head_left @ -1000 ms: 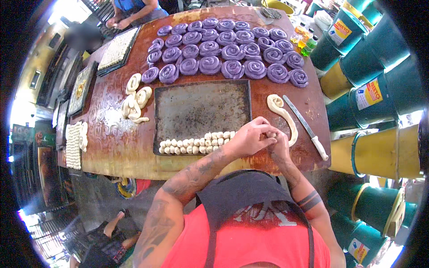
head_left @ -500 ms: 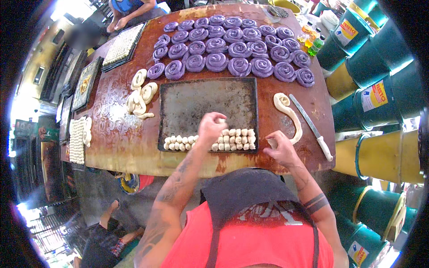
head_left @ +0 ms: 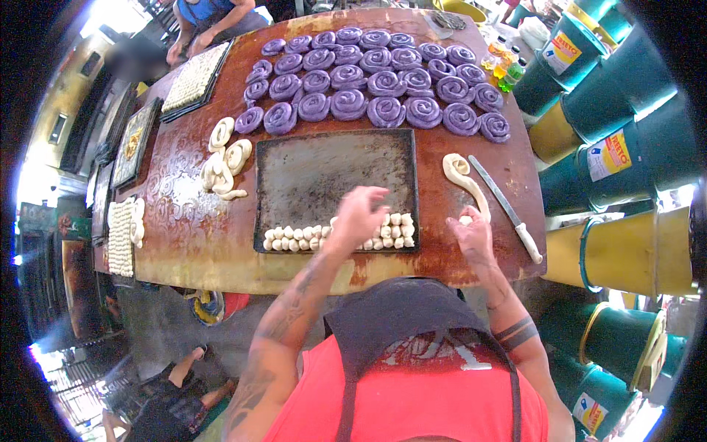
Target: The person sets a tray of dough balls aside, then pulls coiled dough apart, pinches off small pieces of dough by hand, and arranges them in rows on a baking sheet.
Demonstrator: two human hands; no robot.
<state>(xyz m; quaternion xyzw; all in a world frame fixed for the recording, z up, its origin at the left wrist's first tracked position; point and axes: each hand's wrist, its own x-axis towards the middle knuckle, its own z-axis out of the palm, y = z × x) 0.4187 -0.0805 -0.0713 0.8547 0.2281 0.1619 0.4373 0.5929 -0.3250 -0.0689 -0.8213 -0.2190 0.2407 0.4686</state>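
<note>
Over the tray (head_left: 324, 173), left hand (head_left: 359, 214) blurred, grip unclear; right hand (head_left: 473, 234) pinching dough (head_left: 465, 219); bright labels (head_left: 610, 155) on green drums (head_left: 666, 144).

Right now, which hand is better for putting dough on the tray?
Probably the left hand: it's over the tray, by the dough balls. The right hand is beside the tray, at the dough strip.

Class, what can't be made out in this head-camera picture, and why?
Head view:
Left hand: motion blur hides whether it holds dough.
Some dough balls: covered by that hand.
Dough strip: near end hidden by the right hand.
Yellow basin: cut off by the top edge.
</note>
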